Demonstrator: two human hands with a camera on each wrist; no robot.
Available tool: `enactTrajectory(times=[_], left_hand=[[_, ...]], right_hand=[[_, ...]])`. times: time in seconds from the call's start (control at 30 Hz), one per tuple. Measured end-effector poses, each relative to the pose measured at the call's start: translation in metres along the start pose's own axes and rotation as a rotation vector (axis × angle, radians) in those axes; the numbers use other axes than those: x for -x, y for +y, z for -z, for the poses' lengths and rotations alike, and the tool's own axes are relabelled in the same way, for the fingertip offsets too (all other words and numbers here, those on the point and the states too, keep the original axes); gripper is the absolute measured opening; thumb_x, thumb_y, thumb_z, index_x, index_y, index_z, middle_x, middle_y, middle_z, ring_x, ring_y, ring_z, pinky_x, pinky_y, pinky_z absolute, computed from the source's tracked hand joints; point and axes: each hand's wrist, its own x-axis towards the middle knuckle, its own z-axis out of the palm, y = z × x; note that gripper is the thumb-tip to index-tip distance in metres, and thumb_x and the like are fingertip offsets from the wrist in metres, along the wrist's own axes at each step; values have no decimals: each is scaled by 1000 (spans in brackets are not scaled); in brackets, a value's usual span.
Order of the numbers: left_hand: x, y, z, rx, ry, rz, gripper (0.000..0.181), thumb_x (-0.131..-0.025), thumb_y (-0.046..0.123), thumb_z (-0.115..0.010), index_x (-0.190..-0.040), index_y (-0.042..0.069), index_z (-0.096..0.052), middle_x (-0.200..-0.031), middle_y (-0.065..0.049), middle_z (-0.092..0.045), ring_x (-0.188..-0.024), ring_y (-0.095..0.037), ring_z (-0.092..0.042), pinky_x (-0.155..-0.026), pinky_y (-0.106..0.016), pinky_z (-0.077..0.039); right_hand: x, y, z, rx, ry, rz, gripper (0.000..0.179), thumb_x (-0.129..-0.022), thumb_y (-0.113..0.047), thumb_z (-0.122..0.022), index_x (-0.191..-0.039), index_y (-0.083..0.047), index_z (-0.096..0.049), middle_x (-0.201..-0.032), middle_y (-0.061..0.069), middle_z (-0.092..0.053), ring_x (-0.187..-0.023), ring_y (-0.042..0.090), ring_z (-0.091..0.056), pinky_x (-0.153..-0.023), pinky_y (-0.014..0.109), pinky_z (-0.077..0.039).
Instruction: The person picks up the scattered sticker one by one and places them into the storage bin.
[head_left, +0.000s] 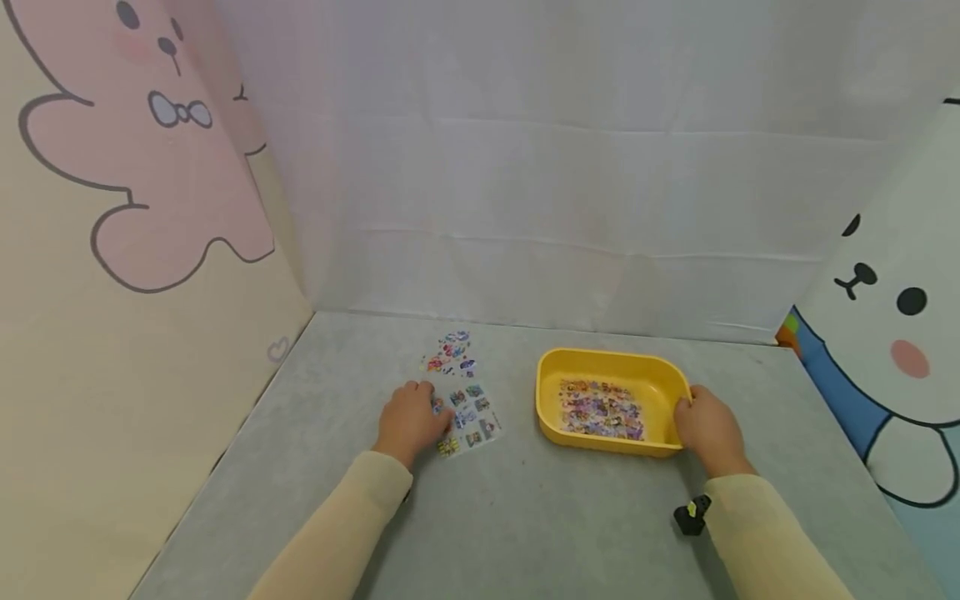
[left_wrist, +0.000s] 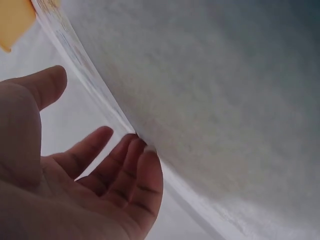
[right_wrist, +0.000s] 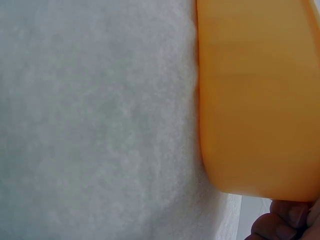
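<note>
At the right end of a yellow plastic tray [head_left: 663,417], my right hand [head_left: 711,429] grips the rim with the thumb on the inner side. Sheets of small colourful stickers [head_left: 602,410] lie in the tray. My left hand [head_left: 411,422] rests at the left side of a clear sticker sheet [head_left: 468,418] with square pictures, covering part of it. In the left wrist view, the fingertips [left_wrist: 149,167] touch the tabletop, and the thumb [left_wrist: 52,85] stands well apart from them. The right wrist view shows the tray's outer wall [right_wrist: 260,110] close up, with curled fingers [right_wrist: 275,226] at its end.
Another sheet of small stickers [head_left: 450,354] lies just behind the first. The grey tabletop [head_left: 540,525] meets a white curtain [head_left: 555,208] at the back. Cartoon-animal panels stand left [head_left: 165,225] and right [head_left: 892,350]. A small black device [head_left: 692,515] sits at the right wrist.
</note>
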Motion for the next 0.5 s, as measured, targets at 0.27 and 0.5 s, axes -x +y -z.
enactTrajectory(times=[0.27,0.5], left_hand=[[2,0,-2,48,5,0,59,-92,41,-75,-134,2,-61,-128,-18,-59,-118,-36,-56,-100,-53,-47],[4,0,-2,39,18,5,57,-86,32,-80,-130,0,-63,-120,-17,-59,-110,-35,-57,-94,-53,-49]], right_hand=[[0,-1,-1,-2,5,-9,54,-108,-20,-33,-146,18,-33,-136,38,-48,-100,40,-53,-96,59,-46],[0,0,-3,-2,6,-16,54,-108,-20,-33,-147,18,-31,-139,39,-46,-102,41,-53,-99,60,-45]])
